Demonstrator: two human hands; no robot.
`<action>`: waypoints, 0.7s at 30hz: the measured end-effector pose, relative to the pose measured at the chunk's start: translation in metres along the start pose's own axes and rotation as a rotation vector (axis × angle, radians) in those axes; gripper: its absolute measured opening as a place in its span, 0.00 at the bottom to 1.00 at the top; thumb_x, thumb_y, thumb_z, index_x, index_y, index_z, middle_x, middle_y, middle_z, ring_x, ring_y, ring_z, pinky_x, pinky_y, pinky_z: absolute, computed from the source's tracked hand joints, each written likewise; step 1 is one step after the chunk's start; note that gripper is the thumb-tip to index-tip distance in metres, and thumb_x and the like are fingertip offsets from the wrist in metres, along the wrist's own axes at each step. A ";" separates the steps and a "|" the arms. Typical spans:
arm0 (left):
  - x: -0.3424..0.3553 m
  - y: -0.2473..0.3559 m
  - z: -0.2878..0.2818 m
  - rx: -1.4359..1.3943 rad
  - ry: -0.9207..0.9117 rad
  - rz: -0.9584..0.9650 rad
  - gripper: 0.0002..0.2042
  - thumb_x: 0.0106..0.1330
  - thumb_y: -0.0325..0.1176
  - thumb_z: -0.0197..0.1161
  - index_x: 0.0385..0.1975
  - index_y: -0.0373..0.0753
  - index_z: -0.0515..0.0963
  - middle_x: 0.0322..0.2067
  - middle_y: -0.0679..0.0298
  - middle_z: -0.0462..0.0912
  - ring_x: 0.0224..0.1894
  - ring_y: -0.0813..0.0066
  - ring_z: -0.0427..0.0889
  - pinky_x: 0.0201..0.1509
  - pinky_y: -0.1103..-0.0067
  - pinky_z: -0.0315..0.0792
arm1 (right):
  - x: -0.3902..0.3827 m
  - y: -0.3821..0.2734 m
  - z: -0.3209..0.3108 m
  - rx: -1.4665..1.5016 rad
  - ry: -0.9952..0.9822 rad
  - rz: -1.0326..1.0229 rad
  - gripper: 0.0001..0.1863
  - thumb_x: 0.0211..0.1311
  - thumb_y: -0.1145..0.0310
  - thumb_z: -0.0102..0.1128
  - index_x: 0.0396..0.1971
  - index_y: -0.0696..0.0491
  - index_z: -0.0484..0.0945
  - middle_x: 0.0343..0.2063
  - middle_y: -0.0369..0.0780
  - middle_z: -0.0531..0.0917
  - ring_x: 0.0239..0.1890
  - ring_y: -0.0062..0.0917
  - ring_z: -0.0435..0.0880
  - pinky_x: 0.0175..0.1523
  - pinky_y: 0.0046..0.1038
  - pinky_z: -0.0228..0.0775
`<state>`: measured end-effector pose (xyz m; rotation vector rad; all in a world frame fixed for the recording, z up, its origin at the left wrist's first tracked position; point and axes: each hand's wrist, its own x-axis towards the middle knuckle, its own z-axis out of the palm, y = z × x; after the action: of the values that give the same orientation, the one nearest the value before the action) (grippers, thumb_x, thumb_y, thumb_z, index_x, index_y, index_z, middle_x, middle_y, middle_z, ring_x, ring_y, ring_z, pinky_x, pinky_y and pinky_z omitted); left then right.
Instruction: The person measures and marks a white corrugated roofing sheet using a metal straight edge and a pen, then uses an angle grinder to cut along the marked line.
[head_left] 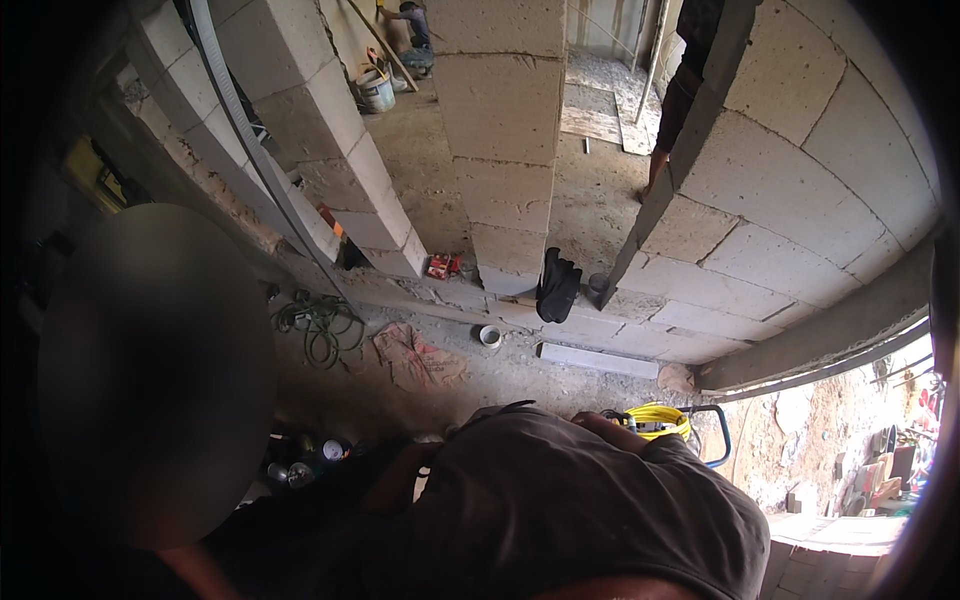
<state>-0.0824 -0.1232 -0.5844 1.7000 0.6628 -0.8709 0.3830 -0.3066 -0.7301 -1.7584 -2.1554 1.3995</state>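
A dark grey-brown shirt (pixel 570 500) fills the lower middle of the head view. Beyond its right side a bare forearm (pixel 612 432), seemingly my right one, bends inward, and its hand is hidden behind the cloth. On the left a shadowed arm (pixel 398 482), seemingly my left, hangs beside the shirt, too dark for its fingers to show. I cannot make out anything held. Close to the right forearm lies a coil of yellow hose (pixel 657 421) by a blue tube handle (pixel 722 440). Several small round containers (pixel 300 473) stand beyond the left arm.
A person with a blurred head (pixel 155 380) is close on my left. Block pillars (pixel 497 130) and a block wall (pixel 760 230) stand ahead. A black cloth (pixel 557 285) drapes over the low ledge. Green hose (pixel 325 325), a torn sack (pixel 415 358) and a white block (pixel 598 360) lie on the floor.
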 end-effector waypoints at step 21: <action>0.015 -0.013 0.004 -0.025 0.020 -0.019 0.31 0.65 0.57 0.40 0.56 0.40 0.76 0.37 0.46 0.82 0.28 0.62 0.75 0.31 0.70 0.70 | -0.007 -0.020 -0.018 0.067 -0.151 0.163 0.22 0.52 0.65 0.68 0.51 0.47 0.82 0.55 0.44 0.81 0.58 0.37 0.79 0.63 0.32 0.74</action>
<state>-0.0853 -0.1232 -0.6045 1.6840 0.7017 -0.8564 0.3794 -0.3010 -0.7033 -1.8993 -2.0458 1.6719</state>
